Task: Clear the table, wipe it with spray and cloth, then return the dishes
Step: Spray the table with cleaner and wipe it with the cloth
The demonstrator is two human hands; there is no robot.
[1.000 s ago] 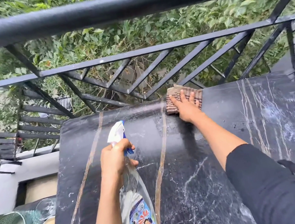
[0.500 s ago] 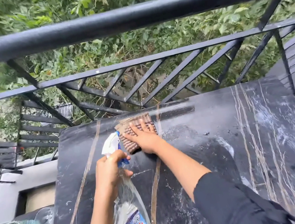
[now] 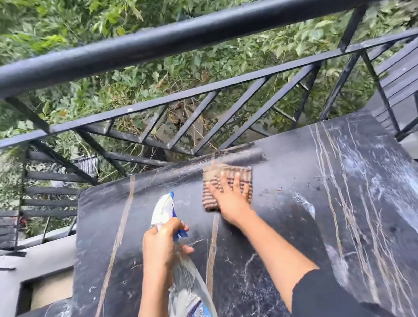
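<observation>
views: just the one, a wide-angle head cam
spot: up over the near side of the bench (image 3: pixel 292 227)
facing: forward and steeply down, across the bench to the black railing (image 3: pixel 185 38) and the greenery (image 3: pixel 127 8) behind it
closeness: pretty tight; both forearms come in from the bottom edge, with the left hand (image 3: pixel 161 245) and right hand (image 3: pixel 231 201) around mid-frame
framing: bench fills the lower half, near and right edges cropped; the top rail bows from the lens

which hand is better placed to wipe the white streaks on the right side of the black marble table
Right: the right hand lies flat on the brown striped cloth, nearer those streaks; the left hand grips the clear plastic spray bottle.
</observation>
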